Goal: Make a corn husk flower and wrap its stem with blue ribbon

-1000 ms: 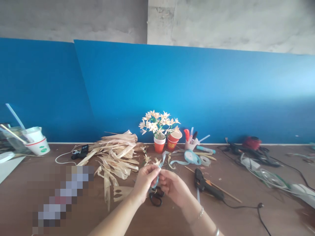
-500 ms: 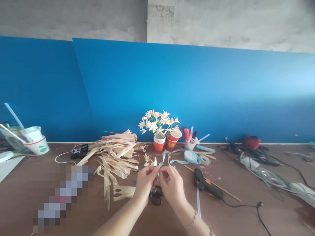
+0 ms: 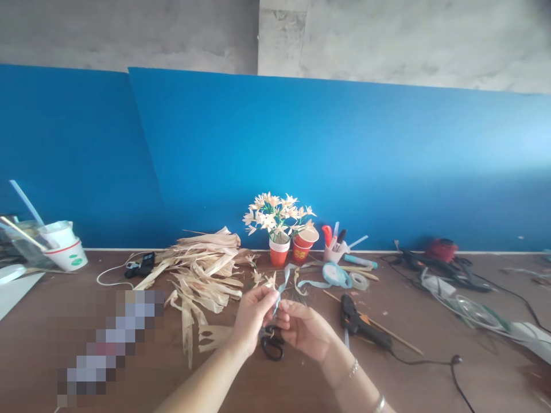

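Note:
A narrow light-blue ribbon [image 3: 283, 281] runs down from the tabletop into the small gap between my two hands. My left hand [image 3: 255, 312] pinches it between thumb and forefinger. On the other side, the fingertips of my right hand [image 3: 303, 328] close on the lower part of this ribbon, palm turned more toward me. Whatever thin piece the ribbon may lie against is too small to make out. Black-handled scissors [image 3: 272, 349] lie beneath the hands, blades mostly hidden. Pale flower pieces [image 3: 270, 281] lie just beyond my left fingers.
Dried husks [image 3: 206, 269] are heaped at left. Behind stand husk flowers [image 3: 275, 215] in stacked paper cups [image 3: 279, 257]. A ribbon roll [image 3: 336, 275], a tape roll [image 3: 359, 281] and a corded glue gun [image 3: 364, 324] lie at right. A white cup [image 3: 66, 255] stands far left.
My right hand has turned and dropped slightly down and to the right, its fingers less curled. More ribbon shows between the hands. My left hand has barely moved.

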`<state>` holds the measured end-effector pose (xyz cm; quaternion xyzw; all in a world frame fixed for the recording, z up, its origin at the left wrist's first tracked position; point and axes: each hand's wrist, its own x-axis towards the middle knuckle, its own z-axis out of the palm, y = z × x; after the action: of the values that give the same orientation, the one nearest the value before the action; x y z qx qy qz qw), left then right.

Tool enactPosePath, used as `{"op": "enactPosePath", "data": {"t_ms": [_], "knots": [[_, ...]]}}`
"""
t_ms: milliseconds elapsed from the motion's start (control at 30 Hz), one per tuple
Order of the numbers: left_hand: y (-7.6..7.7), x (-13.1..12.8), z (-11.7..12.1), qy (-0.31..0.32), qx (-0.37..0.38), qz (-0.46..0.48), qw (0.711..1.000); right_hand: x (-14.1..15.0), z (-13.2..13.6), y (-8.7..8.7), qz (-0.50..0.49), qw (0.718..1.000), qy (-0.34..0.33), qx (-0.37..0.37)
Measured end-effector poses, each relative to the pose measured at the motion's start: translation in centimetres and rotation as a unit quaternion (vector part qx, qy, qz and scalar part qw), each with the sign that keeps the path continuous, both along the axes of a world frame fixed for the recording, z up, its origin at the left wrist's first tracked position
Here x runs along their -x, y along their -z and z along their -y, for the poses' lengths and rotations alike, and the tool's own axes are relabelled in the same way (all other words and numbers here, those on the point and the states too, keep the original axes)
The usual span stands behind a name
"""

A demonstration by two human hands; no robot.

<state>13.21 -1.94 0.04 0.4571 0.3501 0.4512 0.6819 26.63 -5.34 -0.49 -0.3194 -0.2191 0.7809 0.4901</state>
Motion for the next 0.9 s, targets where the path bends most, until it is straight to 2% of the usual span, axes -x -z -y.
{"op": "enactPosePath", "data": {"t_ms": [100,233,367,500,633,767,900], "knots": [[0.0,0.2,-0.1,0.025,-0.005,0.026,0.999,0.1,0.0,-0.1,-0.01,1.0,0.005,-0.026],[-0.2,0.2,-0.1,0.022,0.01,0.014,1.0,0.3,0.0,-0.3,0.017,0.999,0.035,-0.03],[-0.3,0.0,0.0,0.002,0.016,-0.011,1.0,0.7,0.2,-0.7,0.099,0.989,0.086,-0.065],[-0.3,-0.2,0.1,-0.023,0.011,-0.029,0.999,1.1,0.2,-1.1,0.205,0.962,0.138,-0.118],[-0.3,-0.3,0.0,-0.039,0.006,-0.037,0.999,1.4,0.1,-1.0,0.338,0.906,0.192,-0.166],[-0.3,-0.4,0.3,-0.034,0.022,-0.021,0.999,1.6,0.2,-0.7,0.462,0.822,0.237,-0.233],[-0.4,-0.5,0.5,-0.049,0.026,-0.007,0.998,1.7,0.5,-0.4,0.548,0.747,0.266,-0.267]]}}
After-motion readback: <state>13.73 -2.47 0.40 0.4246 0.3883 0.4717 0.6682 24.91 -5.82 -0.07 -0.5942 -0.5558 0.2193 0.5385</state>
